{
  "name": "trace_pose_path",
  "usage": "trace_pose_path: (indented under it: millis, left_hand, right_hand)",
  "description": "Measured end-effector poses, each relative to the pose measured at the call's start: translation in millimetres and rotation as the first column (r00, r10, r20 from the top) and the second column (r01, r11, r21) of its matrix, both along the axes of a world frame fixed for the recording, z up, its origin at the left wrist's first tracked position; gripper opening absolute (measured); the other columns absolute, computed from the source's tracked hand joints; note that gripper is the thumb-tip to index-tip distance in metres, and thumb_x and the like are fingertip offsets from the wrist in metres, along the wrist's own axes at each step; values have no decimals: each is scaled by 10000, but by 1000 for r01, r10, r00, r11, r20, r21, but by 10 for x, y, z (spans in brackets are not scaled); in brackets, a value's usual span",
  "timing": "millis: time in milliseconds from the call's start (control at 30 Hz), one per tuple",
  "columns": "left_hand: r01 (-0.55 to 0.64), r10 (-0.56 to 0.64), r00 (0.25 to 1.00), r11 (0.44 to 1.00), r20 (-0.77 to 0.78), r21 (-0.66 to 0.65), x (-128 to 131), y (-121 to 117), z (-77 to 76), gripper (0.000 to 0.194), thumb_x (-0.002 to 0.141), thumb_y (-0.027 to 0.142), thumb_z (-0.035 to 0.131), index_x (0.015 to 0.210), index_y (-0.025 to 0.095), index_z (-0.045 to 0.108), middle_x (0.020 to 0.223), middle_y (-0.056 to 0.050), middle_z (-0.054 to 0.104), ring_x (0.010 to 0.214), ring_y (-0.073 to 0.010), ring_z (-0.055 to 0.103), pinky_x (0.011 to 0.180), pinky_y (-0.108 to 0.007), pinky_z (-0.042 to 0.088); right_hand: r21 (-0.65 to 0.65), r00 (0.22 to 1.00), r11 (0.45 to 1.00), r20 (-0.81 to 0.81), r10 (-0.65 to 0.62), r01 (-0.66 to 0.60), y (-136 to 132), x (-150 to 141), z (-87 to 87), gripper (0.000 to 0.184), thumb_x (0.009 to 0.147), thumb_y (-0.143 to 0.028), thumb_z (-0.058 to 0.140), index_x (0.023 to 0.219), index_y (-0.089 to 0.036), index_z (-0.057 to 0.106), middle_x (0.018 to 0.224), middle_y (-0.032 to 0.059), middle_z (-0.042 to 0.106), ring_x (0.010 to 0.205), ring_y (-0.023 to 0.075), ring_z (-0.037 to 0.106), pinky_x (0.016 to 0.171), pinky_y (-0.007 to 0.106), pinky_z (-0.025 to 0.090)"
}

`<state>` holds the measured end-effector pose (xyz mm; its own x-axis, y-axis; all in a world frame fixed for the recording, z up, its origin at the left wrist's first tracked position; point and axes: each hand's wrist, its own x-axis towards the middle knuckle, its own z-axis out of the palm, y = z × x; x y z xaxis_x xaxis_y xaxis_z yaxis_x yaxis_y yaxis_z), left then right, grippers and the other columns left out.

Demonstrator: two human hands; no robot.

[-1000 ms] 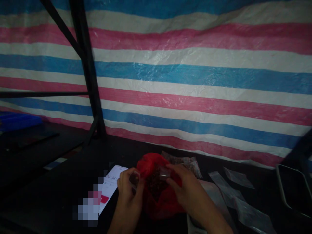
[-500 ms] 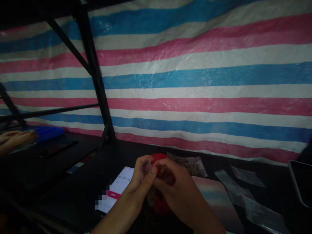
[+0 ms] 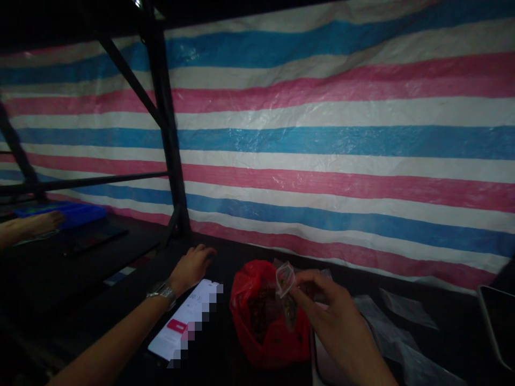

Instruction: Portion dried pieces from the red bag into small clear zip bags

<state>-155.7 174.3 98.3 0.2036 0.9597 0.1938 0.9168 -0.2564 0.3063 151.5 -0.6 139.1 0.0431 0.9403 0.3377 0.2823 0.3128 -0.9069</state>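
In the head view, the right hand (image 3: 333,305) pinches a small clear bag (image 3: 290,312) near its top edge, thumb and fingers together on the plastic. The small bag hangs upright over the right side of a red bag (image 3: 265,354), whose open top shows dark brown bits (image 3: 256,317). The left hand (image 3: 196,267) is well apart from both, reaching over the black table (image 3: 225,247) just beyond a lit phone (image 3: 183,324); its fingers are loosely spread with nothing visible in them, and whether they touch the table I cannot tell.

As for how far things are, the small bag appears to have some bits inside, while its mouth gapes and is not closed. Plenty remains in the red bag. To the right, flat clear bags (image 3: 408,308) lie seemingly unfilled. Behind the red bag, edges of more clear plastic (image 3: 325,274) show, but their contents are mostly hidden. At far left, another person's hand (image 3: 50,221) is near a blue tray (image 3: 86,213).
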Motion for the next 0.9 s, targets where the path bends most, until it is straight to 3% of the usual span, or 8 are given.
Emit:
trace_pose_path:
  millis: [200,333,433,500,567,700,800,900]
  left_hand:
    - [55,-64,977,997,-202,-48,-5,80,-93,355,991,393,704,1286,199,670,1344,-92,692,1180,-265,692,999,-511,590]
    - [66,-70,973,997,-219,-26,-13,101,-108,349,993,397,700,1279,199,672,1323,-90,700,1151,-256,701,982,-499,597]
    - [81,-74,982,996,-171,35,6,48,-11,307,992,390,700,1222,188,688,1274,-81,714,1123,-249,703,978,-498,590]
    - [134,-123,986,986,-112,100,98,-74,147,228,1017,356,652,1160,184,700,1235,-77,716,1133,-246,688,1015,-497,560]
    - [230,-225,973,957,-50,175,280,-279,354,255,1077,299,487,1182,213,704,1263,-95,693,1223,-245,638,1115,-439,488]
    - [442,-446,895,873,-31,206,788,-785,660,273,1084,351,464,1182,281,709,1261,-48,687,1241,-223,608,1108,-372,477]
    - [497,-489,868,859,-90,126,1071,-1022,639,203,1000,175,575,1002,236,768,1217,-85,730,1214,-279,631,1119,-480,477]
    - [444,-432,894,891,-121,98,1173,-1104,515,383,885,-33,521,1088,165,778,1391,-189,676,1405,-380,533,1160,-613,426]
  right_hand:
    - [-18,999,999,22,-49,49,32,107,-53,241,868,-459,689,887,-235,776,873,40,794,820,232,726,749,313,535]
    - [-15,998,998,35,-57,57,37,110,-60,248,862,-462,689,886,-233,782,864,44,792,820,235,726,748,318,540]
    - [0,997,998,42,-64,64,18,154,-22,257,866,-474,694,881,-232,782,866,45,794,809,228,725,731,311,551]
    - [17,995,996,40,-87,86,-10,229,25,261,865,-479,702,881,-232,782,865,46,800,795,224,727,722,308,559]
    - [44,991,990,28,-133,132,-51,334,76,265,858,-489,719,871,-231,782,836,47,802,764,223,727,711,310,565]
    - [77,974,971,-1,-227,226,-150,565,143,273,843,-510,761,867,-239,785,781,44,798,719,229,739,693,316,586]
    - [106,961,955,-2,-277,275,-206,664,150,289,824,-531,785,857,-244,790,805,50,807,746,245,761,699,321,604]
    - [128,968,960,6,-251,248,-227,652,146,278,839,-524,780,840,-246,782,776,40,795,711,233,751,672,309,594]
